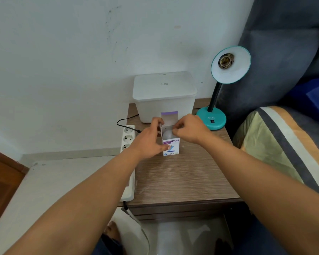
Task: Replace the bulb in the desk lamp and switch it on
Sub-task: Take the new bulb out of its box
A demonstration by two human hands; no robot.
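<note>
A teal desk lamp [211,118] stands at the back right of the wooden bedside table [182,177]. Its shade [231,64] faces me and the brass socket inside is bare. A small white and purple bulb box [171,146] stands upright on the table with its top flap open. A white bulb [167,134] shows inside the box. My left hand [148,142] grips the box's left side. My right hand [189,128] has its fingertips pinched at the box's open top, right at the bulb; its actual grip is hidden.
A white lidded plastic bin [164,96] stands behind the box against the wall. A white power strip [127,144] lies along the table's left edge with a black cord plugged in. A striped bed [284,144] and dark headboard are at the right.
</note>
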